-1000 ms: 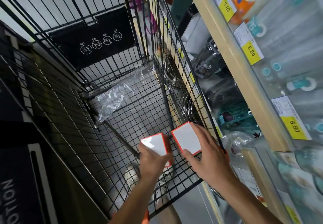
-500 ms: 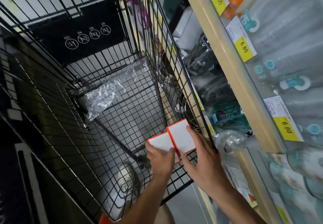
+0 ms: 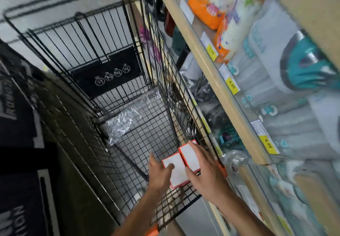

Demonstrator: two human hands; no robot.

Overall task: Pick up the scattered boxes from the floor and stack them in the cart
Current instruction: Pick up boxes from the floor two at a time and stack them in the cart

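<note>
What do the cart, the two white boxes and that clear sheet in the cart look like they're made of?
Cart: black coated metal wire, judging by its thin welded grid.
Two boxes: probably cardboard, with flat white faces, orange edges and a slight sheen.
Clear sheet: thin plastic film, crinkled, see-through and glinting.
The left hand and right hand rest on the boxes.

I note two flat white boxes with orange-red edges at lower centre of the frame, side by side and touching along one long edge. The left box (image 3: pixel 175 171) and the right box (image 3: pixel 189 157) lie face up on the wire floor of the black cart (image 3: pixel 139 140), at its near right corner.
</note>
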